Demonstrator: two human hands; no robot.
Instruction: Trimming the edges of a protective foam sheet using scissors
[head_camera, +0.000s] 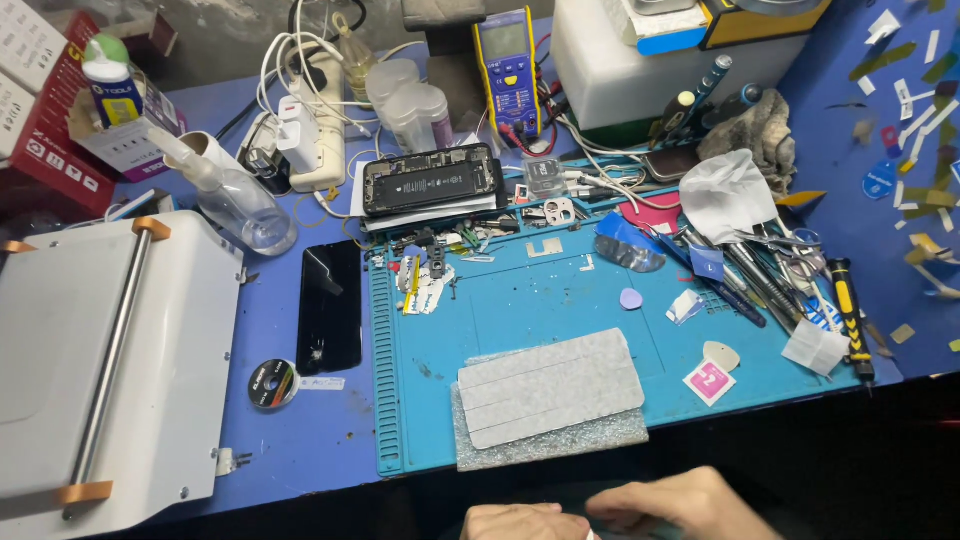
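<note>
grey padded sheet (550, 392): rectangular, pale strips on top | lay flat, slightly skewed, on the blue mat's near edge | something small and pale, barely visible, sat between both hands below it, kind unclear

Matt blue rubbery mat (560, 310); rough grey foam pad (550, 395); glossy black screen (330, 305).

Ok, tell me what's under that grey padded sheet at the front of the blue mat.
The grey padded sheet lies on a rougher grey foam pad, whose edge shows along its bottom. That pad rests on the blue mat. Anything between the layers is covered.
</note>
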